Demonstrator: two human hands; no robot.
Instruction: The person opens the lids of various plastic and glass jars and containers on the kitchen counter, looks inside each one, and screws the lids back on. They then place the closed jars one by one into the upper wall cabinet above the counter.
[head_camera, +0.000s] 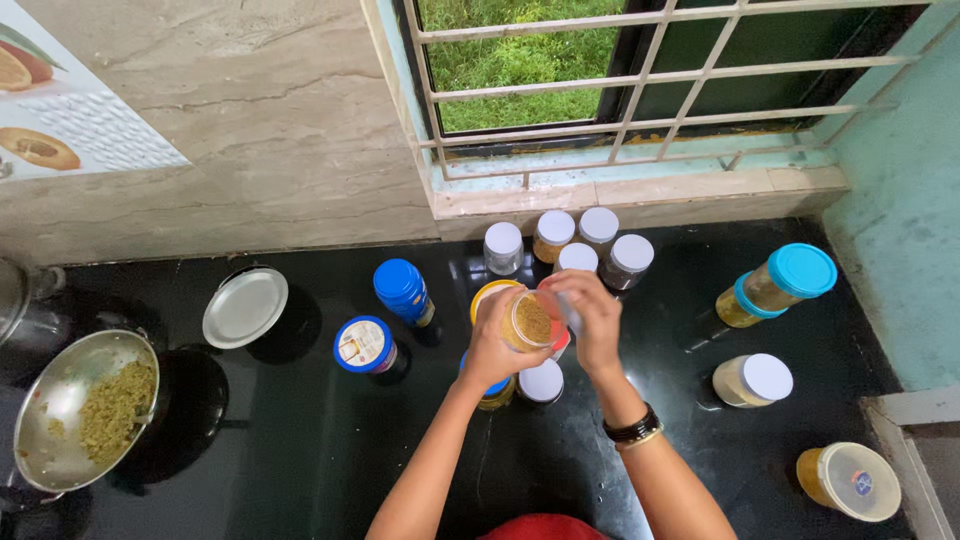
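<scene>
L hand (497, 345) grips open spice jar (531, 322) upright so nothing spills; R hand (590, 318) curls round its lid (562, 300), lifted clear beside it.

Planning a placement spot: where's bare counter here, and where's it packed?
Free: the black counter between the pan and the arms, and the strip between the white-lidded jar and the hands. Crowded: the white-lidded cluster under the window and the jars around the open jar the hands hold.
</scene>
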